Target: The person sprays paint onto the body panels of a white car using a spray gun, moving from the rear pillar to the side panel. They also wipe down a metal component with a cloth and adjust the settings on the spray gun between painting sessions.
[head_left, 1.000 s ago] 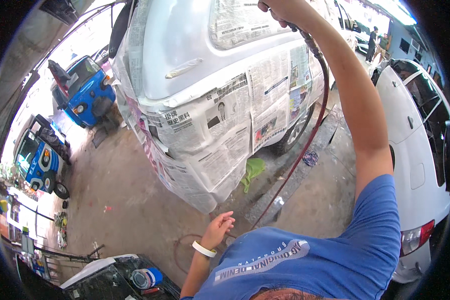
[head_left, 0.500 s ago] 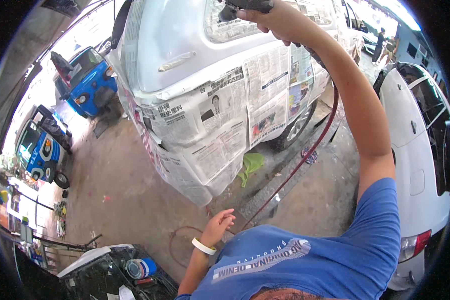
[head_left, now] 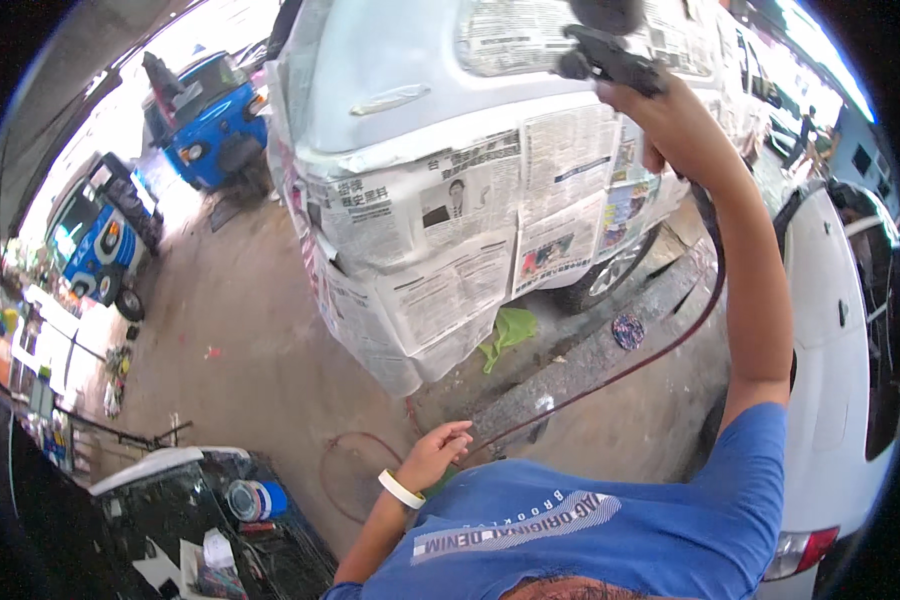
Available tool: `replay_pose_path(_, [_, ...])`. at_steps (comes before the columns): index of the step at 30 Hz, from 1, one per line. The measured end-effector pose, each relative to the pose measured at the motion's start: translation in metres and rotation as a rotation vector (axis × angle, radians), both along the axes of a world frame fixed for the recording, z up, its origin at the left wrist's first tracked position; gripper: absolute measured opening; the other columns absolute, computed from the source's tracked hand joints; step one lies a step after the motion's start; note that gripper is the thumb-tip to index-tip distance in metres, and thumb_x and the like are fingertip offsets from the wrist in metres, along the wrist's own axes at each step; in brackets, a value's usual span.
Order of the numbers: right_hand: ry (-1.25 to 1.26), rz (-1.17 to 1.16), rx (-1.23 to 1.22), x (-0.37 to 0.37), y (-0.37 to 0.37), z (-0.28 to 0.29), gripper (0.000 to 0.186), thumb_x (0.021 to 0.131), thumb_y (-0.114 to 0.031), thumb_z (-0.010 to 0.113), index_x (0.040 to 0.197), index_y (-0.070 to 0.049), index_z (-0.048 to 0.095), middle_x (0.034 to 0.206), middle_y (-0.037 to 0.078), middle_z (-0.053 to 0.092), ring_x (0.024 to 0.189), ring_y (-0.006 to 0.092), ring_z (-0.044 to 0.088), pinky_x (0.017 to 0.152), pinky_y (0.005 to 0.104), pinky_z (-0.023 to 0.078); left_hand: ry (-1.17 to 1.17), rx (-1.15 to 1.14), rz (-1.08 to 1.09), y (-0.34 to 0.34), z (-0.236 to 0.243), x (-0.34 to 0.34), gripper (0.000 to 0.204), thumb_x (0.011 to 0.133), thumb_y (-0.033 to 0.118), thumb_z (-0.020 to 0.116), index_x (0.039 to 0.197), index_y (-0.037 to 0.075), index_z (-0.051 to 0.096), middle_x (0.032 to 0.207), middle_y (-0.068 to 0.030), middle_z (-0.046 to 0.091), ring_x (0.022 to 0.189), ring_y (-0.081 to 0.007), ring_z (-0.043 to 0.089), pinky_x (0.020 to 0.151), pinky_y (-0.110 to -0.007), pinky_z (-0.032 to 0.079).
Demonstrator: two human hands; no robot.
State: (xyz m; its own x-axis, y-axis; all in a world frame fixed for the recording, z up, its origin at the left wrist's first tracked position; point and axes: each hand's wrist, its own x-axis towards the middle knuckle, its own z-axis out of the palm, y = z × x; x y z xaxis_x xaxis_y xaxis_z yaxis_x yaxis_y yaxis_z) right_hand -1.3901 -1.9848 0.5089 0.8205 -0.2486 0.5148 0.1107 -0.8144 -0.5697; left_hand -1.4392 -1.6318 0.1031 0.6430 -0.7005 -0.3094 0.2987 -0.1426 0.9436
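My right hand (head_left: pixel 682 125), raised at the upper right, is wrapped round a dark spray gun (head_left: pixel 615 62). A rounded dark cup shows above the gun at the picture's top edge. From the grip a dark red hose (head_left: pixel 660 353) hangs down and curves back towards my waist. Facing the gun is a pale silver-white vehicle body (head_left: pixel 400 45), its lower part and windows masked with newspaper sheets (head_left: pixel 450 200). Low in front of my shirt, my left hand (head_left: pixel 434 455) has its fingers loosely bent, with nothing visible in them. A white band circles that wrist.
A white car (head_left: pixel 825 350) stands close on my right. Blue vehicles (head_left: pixel 205 125) are parked at the far left. A green cloth (head_left: pixel 510 332) lies by the masked vehicle's wheel. Hose loops on the floor. A blue-labelled can (head_left: pixel 257 500) sits on a dark surface at lower left.
My right hand and the spray gun have moved right and lower in view. The hose swings further right. The whole view has shifted, and my left hand stays near my waist.
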Motion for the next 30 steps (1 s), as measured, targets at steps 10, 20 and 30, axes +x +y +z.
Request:
replay_pose_path(10, [0.178, 0.055, 0.252, -0.038, 0.098, -0.029, 0.048, 0.091, -0.03, 0.07, 0.128, -0.001, 0.06, 0.072, 0.004, 0.06, 0.049, 0.0074, 0.047, 0.047, 0.0268, 0.041, -0.425, 0.126, -0.373, -0.022, 0.032, 0.02, 0.044, 0.101, 0.027, 0.056, 0.139, 0.005, 0.055, 0.117, -0.0115, 0.066, 0.107, -0.02, 0.062, 0.095, -0.034, 0.049])
replay_pose_path(20, [-0.02, -0.037, -0.019, 0.024, 0.196, -0.059, 0.038, 0.093, -0.031, 0.07, 0.114, -0.003, 0.058, 0.067, 0.017, 0.062, 0.056, 0.0265, 0.061, 0.06, 0.0397, 0.048, -0.52, -0.017, -0.595, 0.062, 0.031, 0.072, 0.042, 0.099, 0.025, 0.055, 0.136, 0.005, 0.057, 0.113, -0.0133, 0.063, 0.107, -0.0257, 0.062, 0.095, -0.035, 0.047])
replay_pose_path(30, [0.271, -0.138, -0.016, 0.074, 0.339, 0.003, 0.04, 0.092, -0.032, 0.067, 0.118, -0.003, 0.062, 0.067, 0.008, 0.055, 0.051, 0.0167, 0.055, 0.049, 0.035, 0.046, -0.481, -0.072, -0.606, 0.168, 0.006, 0.143, 0.041, 0.099, 0.024, 0.056, 0.134, 0.003, 0.058, 0.116, -0.0149, 0.065, 0.106, -0.0255, 0.063, 0.094, -0.036, 0.048])
